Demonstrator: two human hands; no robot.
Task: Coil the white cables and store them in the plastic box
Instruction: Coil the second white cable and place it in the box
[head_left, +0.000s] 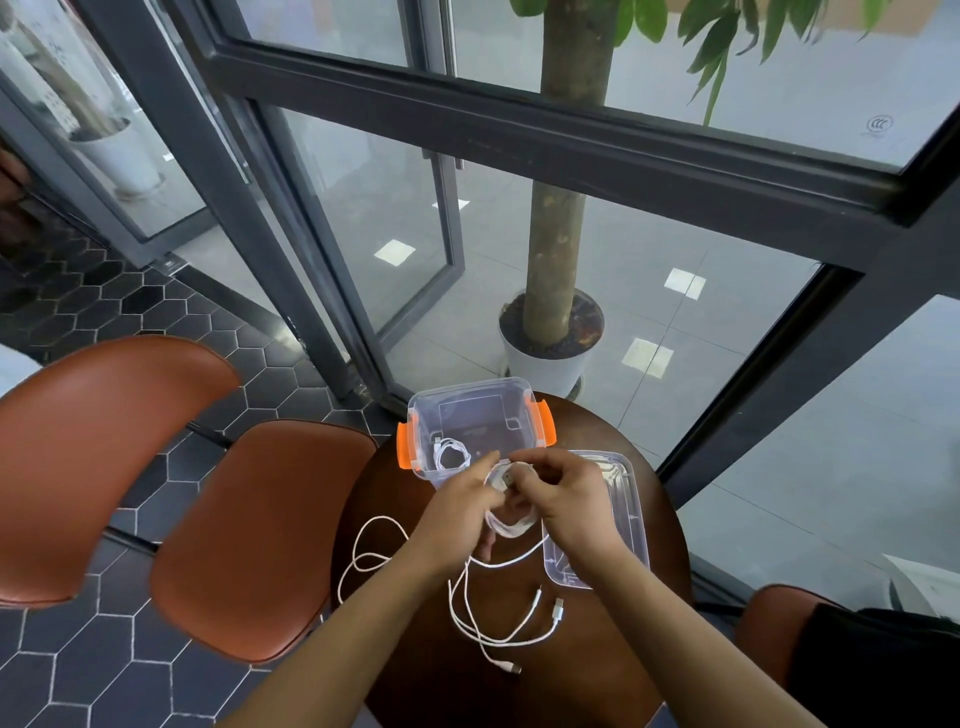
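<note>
Partly done: one coiled cable (451, 453) lies in the plastic box (467, 399) at the desk's (597, 670) far edge. Both grips, left hand (462, 501) and right hand (563, 493), clasp a half-wound coil (511, 525) just before it; loose white cables (480, 618) lie toward the near edge.

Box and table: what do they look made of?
Box: clear hard plastic, glossy, with see-through walls; its orange latches look like opaque plastic. Table: dark brown, probably wood or veneer, smooth with a faint sheen; no grain visible.
</note>
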